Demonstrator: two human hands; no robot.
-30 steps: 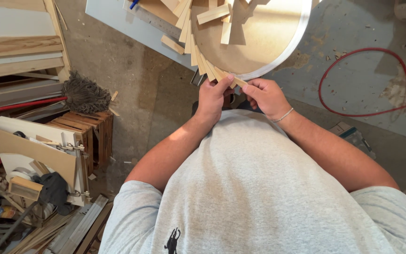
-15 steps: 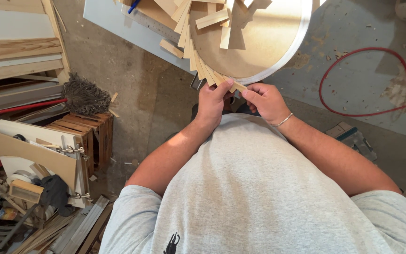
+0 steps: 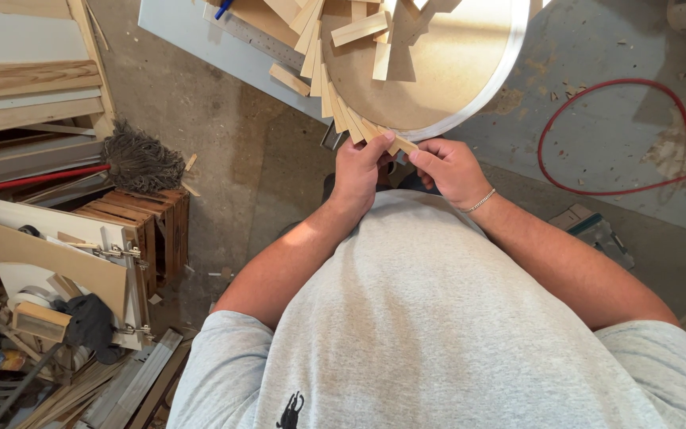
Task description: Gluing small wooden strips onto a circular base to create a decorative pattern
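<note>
A round wooden board [image 3: 446,63] with a white rim lies on a grey worktop [image 3: 192,40]. Several thin wood strips [image 3: 335,103] fan along its near-left edge, and loose strips [image 3: 359,30] lie on top of it. My left hand [image 3: 359,171] and my right hand [image 3: 448,168] meet at the board's near edge. Both pinch the same small wood strip [image 3: 397,143] at the end of the fan. A thin bracelet circles my right wrist.
A red hose [image 3: 597,135] loops on the concrete floor at right. At left stand stacked boards [image 3: 17,87], a mop head [image 3: 140,163] on a red handle, a slatted wooden crate [image 3: 148,226] and clamped panels [image 3: 49,254]. A metal ruler [image 3: 260,36] lies on the worktop.
My hands have stayed at the board's near edge, with only small finger shifts on the strip. The view has drifted slightly.
</note>
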